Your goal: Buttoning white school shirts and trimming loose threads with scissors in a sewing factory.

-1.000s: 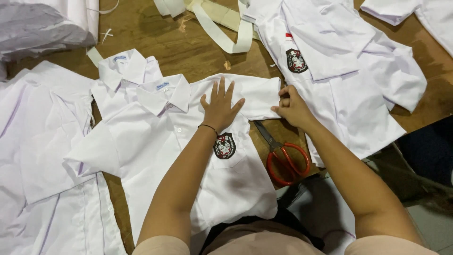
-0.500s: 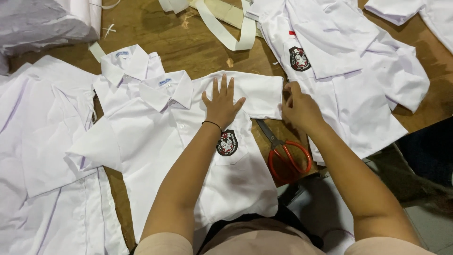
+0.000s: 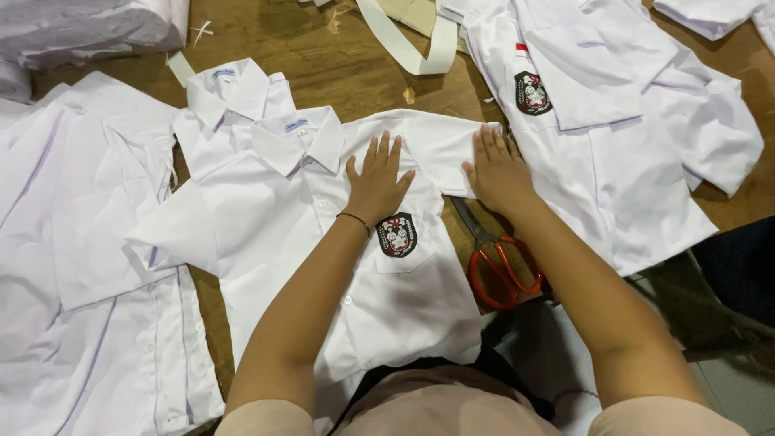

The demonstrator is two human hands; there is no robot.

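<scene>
A grey bundle point(image 3: 89, 32) of cloth is seen at the top left corner of the wooden table point(image 3: 323, 48). Below it, a spread white shirt point(image 3: 81, 266) is laid along the left edge. Just to its right, a second shirt point(image 3: 234, 97) is partly covered by the middle shirt point(image 3: 274, 234), which lies face up with its collar toward the top and its left sleeve folded out.

The left hand point(image 3: 377, 182) is laid flat on the middle shirt's chest, fingers spread, with a dark band point(image 3: 353, 218) round the wrist. A dark badge point(image 3: 396, 235) on the chest pocket is touched by the heel of that hand. The right hand point(image 3: 499, 171) is pressed flat on the folded right sleeve point(image 3: 440, 149), fingers straight and only slightly apart; nothing is pinched by either hand.

Red-handled scissors point(image 3: 496, 262) lie on the table just under the right wrist, partly hidden by the forearm. A pale strap point(image 3: 412, 48) is looped at the top centre. Another badged shirt point(image 3: 613, 145) is spread to the right, its edge touched by the right hand's side. More white cloth point(image 3: 718, 16) is seen in the top right corner.

No containers are seen.
</scene>
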